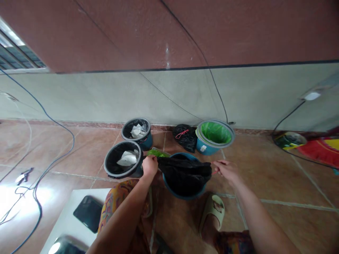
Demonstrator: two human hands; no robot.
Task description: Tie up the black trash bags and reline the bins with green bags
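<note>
My left hand [149,165] is closed on the left edge of a black plastic bag [185,174]. My right hand [227,170] pinches the bag's right edge. The bag is stretched between both hands over a blue bin [182,194] on the tiled floor in front of me. A bit of green plastic [158,153] shows just behind my left hand.
Two black-lined bins with white paper stand at left [123,163] and behind it [136,132]. A tied black bag [185,137] and a green-lined blue bin [215,137] sit by the wall. A dark tablet [89,213] lies on a white board. Blue cable [53,120] trails on the left floor.
</note>
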